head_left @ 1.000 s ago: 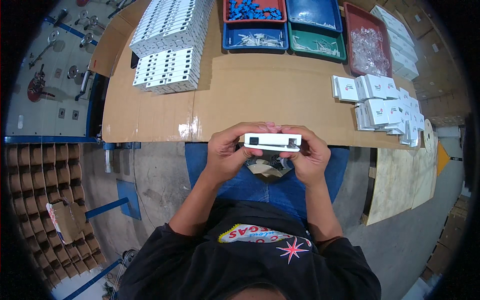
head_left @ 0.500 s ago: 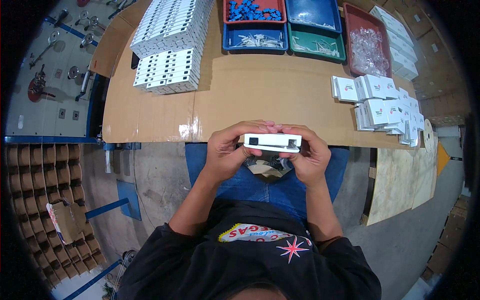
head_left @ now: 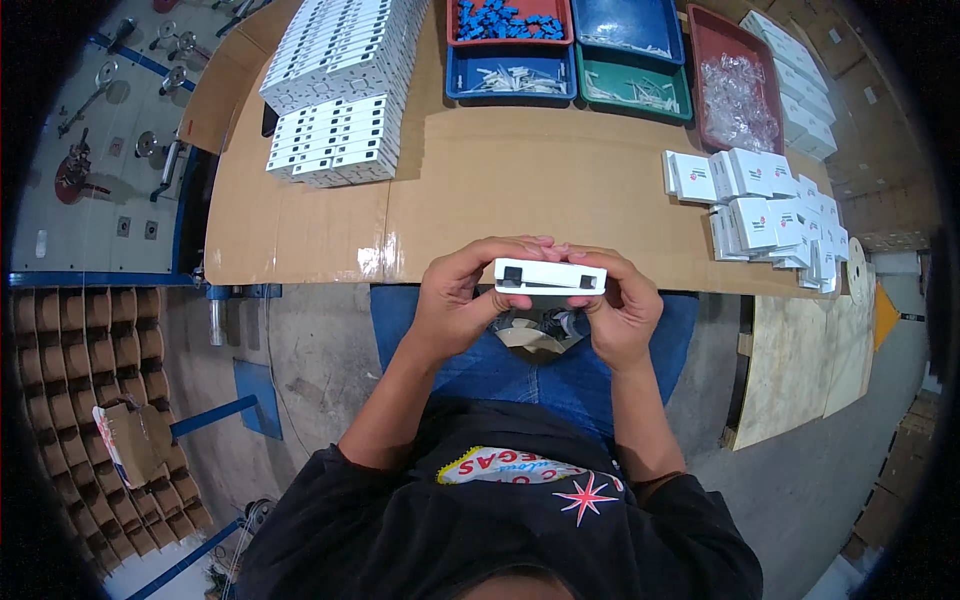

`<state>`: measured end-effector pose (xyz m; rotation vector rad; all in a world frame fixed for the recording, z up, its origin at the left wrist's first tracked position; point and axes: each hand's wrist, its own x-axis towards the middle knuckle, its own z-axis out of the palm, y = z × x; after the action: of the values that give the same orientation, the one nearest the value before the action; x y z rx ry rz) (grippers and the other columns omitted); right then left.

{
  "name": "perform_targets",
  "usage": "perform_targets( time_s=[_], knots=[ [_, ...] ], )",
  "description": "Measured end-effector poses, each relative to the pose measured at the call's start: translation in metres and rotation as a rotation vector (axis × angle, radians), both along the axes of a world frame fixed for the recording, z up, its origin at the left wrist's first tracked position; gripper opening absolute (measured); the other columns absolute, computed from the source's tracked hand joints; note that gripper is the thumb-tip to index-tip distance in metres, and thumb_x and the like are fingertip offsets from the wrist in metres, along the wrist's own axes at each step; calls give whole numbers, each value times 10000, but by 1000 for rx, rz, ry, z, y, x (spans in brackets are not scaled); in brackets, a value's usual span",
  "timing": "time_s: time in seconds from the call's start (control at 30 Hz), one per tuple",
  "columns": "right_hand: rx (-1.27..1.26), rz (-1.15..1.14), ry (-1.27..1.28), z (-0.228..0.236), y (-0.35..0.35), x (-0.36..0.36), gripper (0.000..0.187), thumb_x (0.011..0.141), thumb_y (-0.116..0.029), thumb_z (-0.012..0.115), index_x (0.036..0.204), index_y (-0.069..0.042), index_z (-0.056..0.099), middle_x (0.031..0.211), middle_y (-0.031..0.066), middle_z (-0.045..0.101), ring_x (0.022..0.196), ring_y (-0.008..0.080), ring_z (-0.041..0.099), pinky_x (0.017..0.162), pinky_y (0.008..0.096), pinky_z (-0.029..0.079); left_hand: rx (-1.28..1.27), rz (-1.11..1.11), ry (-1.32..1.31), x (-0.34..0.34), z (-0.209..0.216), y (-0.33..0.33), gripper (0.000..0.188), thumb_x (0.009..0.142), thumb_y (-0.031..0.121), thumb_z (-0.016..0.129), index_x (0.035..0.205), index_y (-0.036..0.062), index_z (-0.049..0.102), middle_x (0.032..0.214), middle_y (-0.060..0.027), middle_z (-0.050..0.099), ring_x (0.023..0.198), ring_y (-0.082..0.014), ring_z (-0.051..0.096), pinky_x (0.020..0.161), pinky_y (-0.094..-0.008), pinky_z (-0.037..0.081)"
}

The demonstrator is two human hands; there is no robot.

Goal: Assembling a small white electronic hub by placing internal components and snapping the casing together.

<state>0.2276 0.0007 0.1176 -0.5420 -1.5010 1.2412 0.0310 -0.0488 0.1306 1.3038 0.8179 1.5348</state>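
Between both hands, just off the near edge of the table, is a flat white plastic housing point(head_left: 548, 272) with a dark square opening near each end. A thin wedge-shaped seam runs along its side between the openings. My left hand point(head_left: 458, 300) grips the left end, thumb below and fingers over the far side. The right end is held by my right hand point(head_left: 622, 308) in the same way, thumb beneath. The fingertips of both hands meet at the far edge of the housing. What its underside looks like is hidden.
Stacked white housings point(head_left: 335, 140) stand at the table's back left. A red tray point(head_left: 562, 42) holds blue parts; a blue tray point(head_left: 455, 92) and a green tray point(head_left: 685, 105) hold white pieces. Clear plastic parts fill another red tray point(head_left: 700, 45). Small white boxes point(head_left: 750, 225) lie right.
The housing has tilted slightly, its left end a little higher. The gap at its right end has narrowed, and my fingers have shifted slightly around it.
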Motion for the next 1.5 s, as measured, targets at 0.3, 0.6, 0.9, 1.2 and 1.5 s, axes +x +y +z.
perform_targets(
  time_s=[0.3,0.6,0.9,1.2,1.5],
  knots=[
    [-35,-4,-38,-1,1,0,364,846,-36,808,1177,38,676,1155,171,727,1100,257,699,980,358,537,-50,27,-53,3,-5,0,369,848,48,801,1186,-12,667,1193,-164,725,1247,-320,642,1115,-456,468],
    [-18,5,-16,-5,3,0,329,865,-45,792,1165,36,685,1161,167,726,1089,243,699,950,351,554,-59,26,-61,1,-9,1,365,856,47,795,1191,-9,658,1203,-168,720,1274,-333,626,1117,-457,463],
    [-59,-11,-29,-4,3,-3,317,869,-42,786,1162,33,691,1150,168,730,1089,253,706,947,354,558,-28,49,14,0,-13,3,352,900,142,780,1183,-9,636,1163,-186,721,1261,-391,624,1148,-559,425],
    [-23,-4,-5,-6,4,-5,323,874,-68,790,1165,30,689,1149,167,733,1077,265,716,939,358,562,-15,54,0,-2,-14,1,350,899,144,779,1182,-3,634,1160,-186,723,1256,-388,626,1152,-570,418],
    [-27,-12,-54,-5,5,-5,358,852,-62,804,1182,17,690,1164,171,739,1095,264,716,950,352,557,7,21,-19,-1,-9,4,314,920,86,747,1193,-17,632,1205,-176,713,1312,-372,590,1156,-508,418]
  ],
)
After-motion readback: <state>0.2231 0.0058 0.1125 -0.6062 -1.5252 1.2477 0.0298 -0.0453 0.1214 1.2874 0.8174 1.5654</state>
